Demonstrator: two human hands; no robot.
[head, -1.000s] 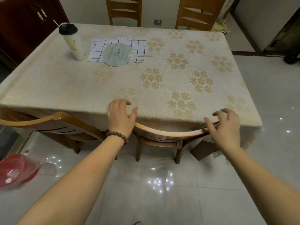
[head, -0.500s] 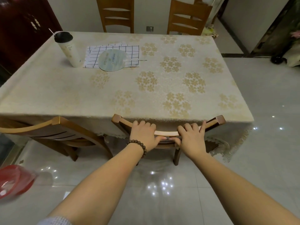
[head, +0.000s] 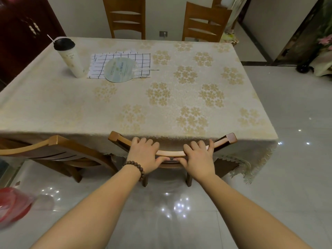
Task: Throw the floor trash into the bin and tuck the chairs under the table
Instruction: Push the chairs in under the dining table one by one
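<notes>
A wooden chair [head: 230, 138] stands at the near edge of the table [head: 53, 112], its curved top rail touching the hanging tablecloth and its seat hidden beneath. My left hand [head: 144, 154], with a bead bracelet at the wrist, and my right hand [head: 198, 156] both grip the middle of that top rail, side by side. A second wooden chair [head: 53, 150] stands to the left, angled, its back partly out from the table edge. A red plastic bag [head: 12, 205] lies on the floor at the lower left.
On the table are a tall white cup with a black lid [head: 70, 57], a checked cloth [head: 122, 60] and a round fan [head: 120, 69]. Two more chairs [head: 125, 17] [head: 204, 22] stand at the far side. Shiny tiled floor spreads to the right.
My hands moved from the rail's two ends to its middle and closed on it. The chair's top rail now rests against the tablecloth edge, and my view has drawn back a little.
</notes>
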